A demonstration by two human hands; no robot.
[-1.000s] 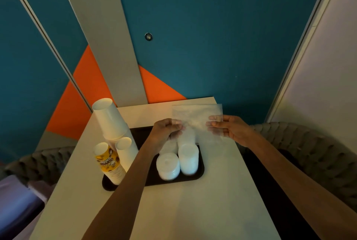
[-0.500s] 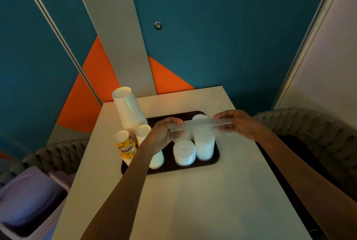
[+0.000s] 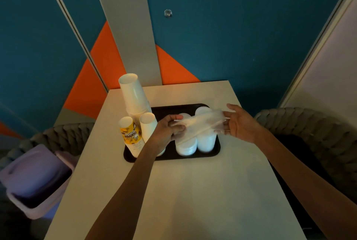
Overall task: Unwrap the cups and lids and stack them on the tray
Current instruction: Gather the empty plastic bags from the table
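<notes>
Holding the clear wrapper [image 3: 201, 123] stretched between both hands, we have it hanging just above the back half of the black tray [image 3: 217, 151]. Our left hand [image 3: 169, 128] pinches one end, its fingers [image 3: 178, 128] curled in against the thumb. Our right hand [image 3: 240, 124] takes the other end, its fingers [image 3: 229, 118] bent round the plastic with the thumb raised. We judge the film is pulled long and flat like this to gather or fold it, since it looks empty. Whether anything small remains inside we cannot tell.

The task's things already stand on the tray. The white lid stacks [image 3: 186, 147] sit side by side on its right half, directly under the wrapper. The tall stack of white cups [image 3: 135, 100] rises at the left rear corner. In front of it stand a yellow printed cup stack [image 3: 131, 136] and a shorter white cup stack [image 3: 148, 125], close together by our left forearm. Grouping cups left and lids right leaves each pile easy to reach.

We read the unwrapping as nearly done. What remains seems to be getting rid of the film, and the lilac bin [image 3: 36, 179] stands open beside the surface [image 3: 193, 191], on our left. The tall stack leans slightly, so a careless swing of the left arm could topple it.
</notes>
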